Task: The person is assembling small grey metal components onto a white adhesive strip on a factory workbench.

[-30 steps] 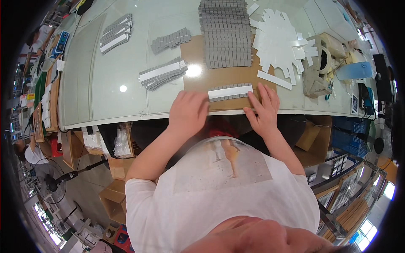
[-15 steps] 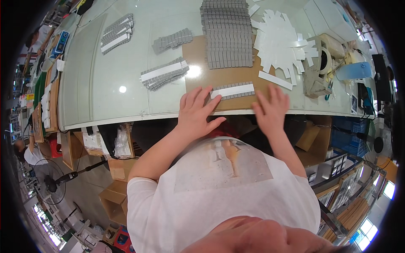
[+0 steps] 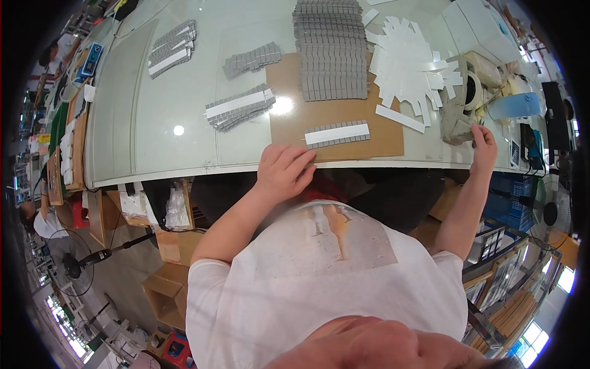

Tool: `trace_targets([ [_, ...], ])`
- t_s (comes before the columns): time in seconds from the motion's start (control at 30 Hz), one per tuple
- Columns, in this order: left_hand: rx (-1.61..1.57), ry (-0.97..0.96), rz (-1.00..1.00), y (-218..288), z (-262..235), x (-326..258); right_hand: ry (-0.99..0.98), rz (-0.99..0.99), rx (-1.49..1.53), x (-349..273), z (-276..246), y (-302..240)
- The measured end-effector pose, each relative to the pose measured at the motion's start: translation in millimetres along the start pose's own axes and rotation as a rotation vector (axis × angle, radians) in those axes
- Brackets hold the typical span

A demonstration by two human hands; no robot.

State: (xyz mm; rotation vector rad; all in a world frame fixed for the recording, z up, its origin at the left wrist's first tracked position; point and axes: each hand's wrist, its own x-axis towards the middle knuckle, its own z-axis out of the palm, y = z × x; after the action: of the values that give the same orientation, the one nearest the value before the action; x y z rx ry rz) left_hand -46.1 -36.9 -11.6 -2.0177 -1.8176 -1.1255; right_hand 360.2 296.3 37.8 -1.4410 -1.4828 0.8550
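A grey segmented strip with a white band on top (image 3: 338, 133) lies on a brown cardboard sheet (image 3: 384, 144) near the table's front edge. My left hand (image 3: 285, 171) rests at that edge, just left of the strip and apart from it. Its fingers are loosely bent and hold nothing. Far to the right, my right hand (image 3: 484, 149) has its thumb and fingers pinched together beside the tape dispenser (image 3: 458, 130). A small dark thing shows at its fingertips, too small to make out.
A tall stack of grey strips (image 3: 332, 67) stands behind. White strips (image 3: 402, 64) fan out to its right, with one loose white strip (image 3: 400, 119) nearer. Grey bundles (image 3: 239, 109) lie left. A blue bottle (image 3: 515, 104) stands at the right.
My right hand has swung right, from beside the banded strip to the tape dispenser, and its fingers have closed. My left hand has drawn back off the strip toward the table edge.
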Motion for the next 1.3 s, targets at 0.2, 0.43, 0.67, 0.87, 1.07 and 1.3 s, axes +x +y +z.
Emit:
trace_targets([
  [0.2, 0.070, -0.049, 0.026, 5.6, -0.1, 10.0, -0.167, 0.164, -0.003, 26.9, -13.0, -14.4],
  [0.43, 0.139, -0.083, 0.027, 5.5, -2.3, 4.3, 0.069, 0.006, -0.084, 28.4, -6.8, -4.6],
  [0.67, 0.119, -0.086, 0.044, 8.5, -4.9, 6.3, -0.030, 0.114, 0.031, 12.8, 2.2, -39.3],
  [0.87, 0.120, -0.080, 0.054, 8.8, -3.3, 8.0, -0.034, 0.024, 0.064, 19.8, 22.0, -60.2],
  [1.07, 0.139, -0.078, 0.044, 4.9, -2.2, 4.7, -0.246, -0.028, 0.269, 24.9, 10.1, -60.5],
  [1.3, 0.110, -0.033, 0.033, 5.5, -0.2, 4.5, -0.303, 0.201, 0.100, 37.2, -25.1, -63.8],
])
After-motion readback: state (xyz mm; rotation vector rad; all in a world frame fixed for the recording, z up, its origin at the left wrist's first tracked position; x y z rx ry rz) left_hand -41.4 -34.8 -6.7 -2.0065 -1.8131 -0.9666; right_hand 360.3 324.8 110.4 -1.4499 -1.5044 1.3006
